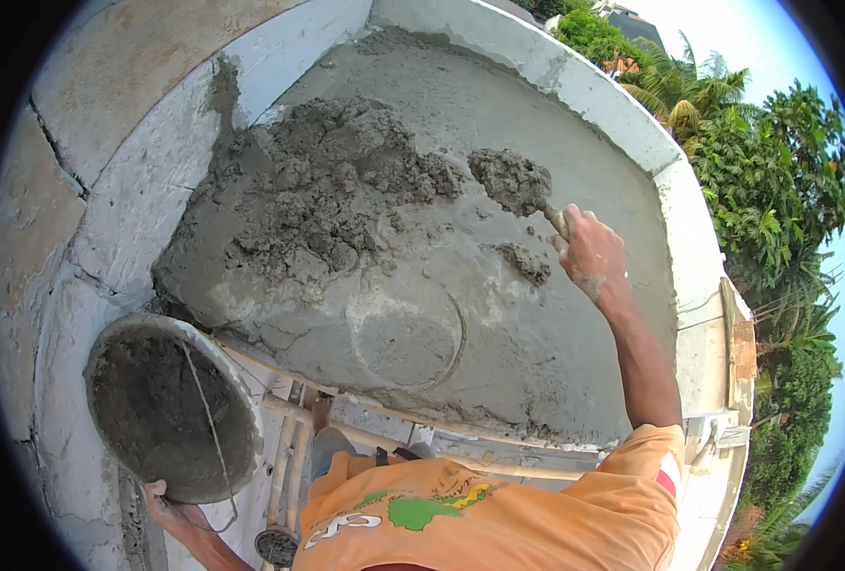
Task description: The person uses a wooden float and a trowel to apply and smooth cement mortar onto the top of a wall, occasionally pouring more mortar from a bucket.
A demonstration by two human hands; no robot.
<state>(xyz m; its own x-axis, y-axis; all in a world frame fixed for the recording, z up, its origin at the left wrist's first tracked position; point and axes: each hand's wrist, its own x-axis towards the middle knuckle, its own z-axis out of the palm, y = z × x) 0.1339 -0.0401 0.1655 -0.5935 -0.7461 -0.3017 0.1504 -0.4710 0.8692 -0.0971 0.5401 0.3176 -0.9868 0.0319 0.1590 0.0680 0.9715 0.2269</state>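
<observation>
My right hand [592, 249] grips the handle of a trowel [558, 222]. A clump of wet grey mortar [510, 181] covers its blade, which hides the blade's shape. To the left, a large rough mound of mortar [337, 176] lies on the grey slab [584, 324], and a smaller lump [522, 263] sits just below the trowel. At the lower left my left hand [175, 514] holds the near rim of a tilted bucket [237, 381]. Mortar residue coats the bucket's inside, and its thin handle hangs slack across the opening.
A low white parapet [694, 238] curves around the slab's far and right sides. Cracked wall blocks [147, 157] stand at left. Bamboo poles [346, 430] run below the slab's near edge, with a small round container [276, 545] lower down. Trees [765, 162] grow beyond the parapet.
</observation>
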